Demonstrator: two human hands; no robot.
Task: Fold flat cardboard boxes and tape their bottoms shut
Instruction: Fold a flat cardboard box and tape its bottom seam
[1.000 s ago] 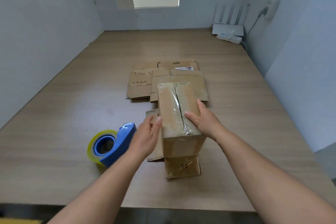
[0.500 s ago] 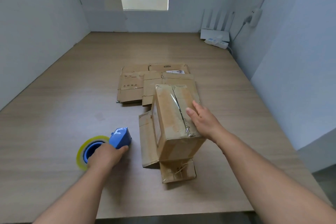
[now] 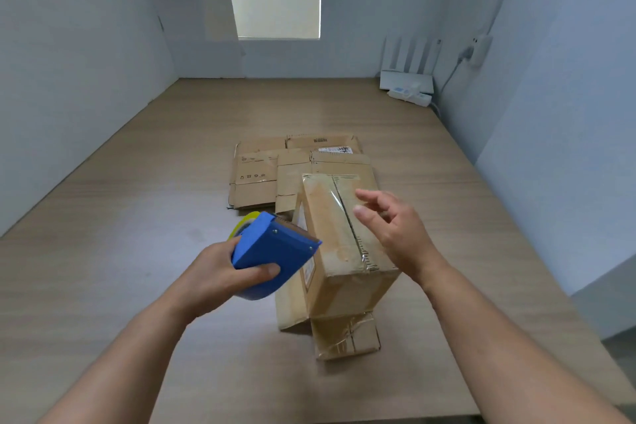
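Already folded box (image 3: 339, 234): on my desk (image 3: 137, 217), seam up, untaped I judge.
Left hand (image 3: 213, 279): fingers grip tape dispenser (image 3: 272, 248).
Right hand (image 3: 395, 231): fingers spread over box.
Flat boxes (image 3: 261, 175): behind, awaiting folding.

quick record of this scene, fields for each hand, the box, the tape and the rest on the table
left hand: grips the blue tape dispenser, off the table, left of the folded box
right hand: open, fingers spread above the box top; contact unclear
folded box: upright on the table, top flaps closed, old tape on seam
flat boxes: stacked behind it
far corner: router, power strip
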